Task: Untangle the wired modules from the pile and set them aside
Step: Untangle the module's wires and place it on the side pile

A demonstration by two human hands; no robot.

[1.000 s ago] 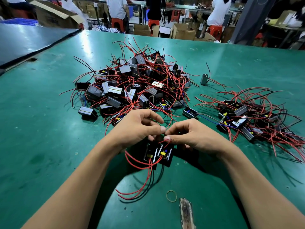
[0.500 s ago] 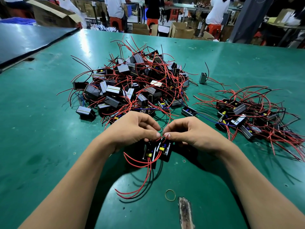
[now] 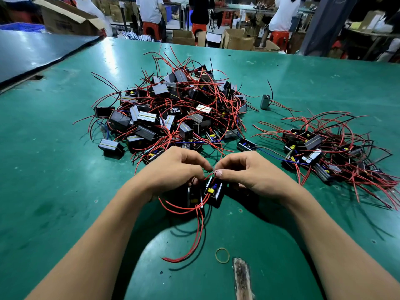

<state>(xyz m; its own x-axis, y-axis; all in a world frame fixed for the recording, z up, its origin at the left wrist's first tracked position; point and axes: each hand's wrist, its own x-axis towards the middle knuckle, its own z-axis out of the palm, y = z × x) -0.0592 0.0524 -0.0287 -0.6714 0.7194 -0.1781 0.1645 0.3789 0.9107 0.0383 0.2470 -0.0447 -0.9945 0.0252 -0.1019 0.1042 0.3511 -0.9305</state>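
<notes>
The two modules (image 3: 213,191) have tilted slightly since a second ago, lying on the tabletop (image 3: 54,191) under both hands. Left hand (image 3: 173,169) and right hand (image 3: 249,174) curl their fingers, tips pinching the red wires (image 3: 201,226). Beyond lies the pile (image 3: 173,109), with a smaller group (image 3: 324,152) to its right.

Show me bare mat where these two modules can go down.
Free: the mat left of the left hand, nearer than the big pile. Far mat behind that pile too. Crowded: the gap toward the right pile, crossed by wires.
</notes>
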